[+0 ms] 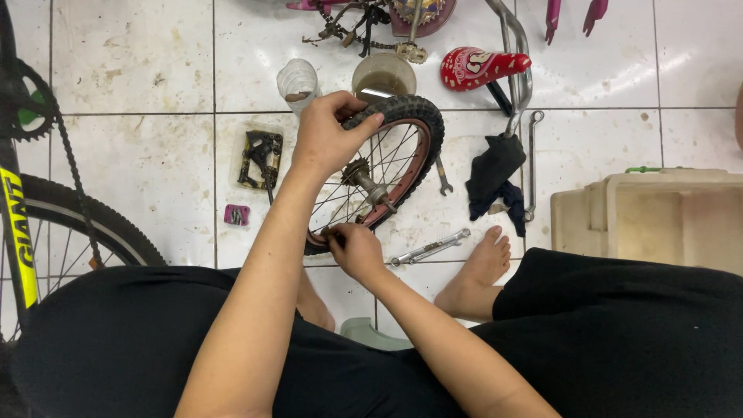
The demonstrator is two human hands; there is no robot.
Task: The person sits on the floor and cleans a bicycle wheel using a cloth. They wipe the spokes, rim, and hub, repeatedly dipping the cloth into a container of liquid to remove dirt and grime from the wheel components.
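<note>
Black knobby tyre [422,116], dull red rim [409,166], red saddle [476,67].

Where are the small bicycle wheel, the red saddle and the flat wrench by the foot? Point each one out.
small bicycle wheel [414,112]: head view, on the knobby black tyre at its top.
red saddle [476,68]: head view, on the middle of the seat top.
flat wrench [430,247]: head view, on its shaft.
</note>
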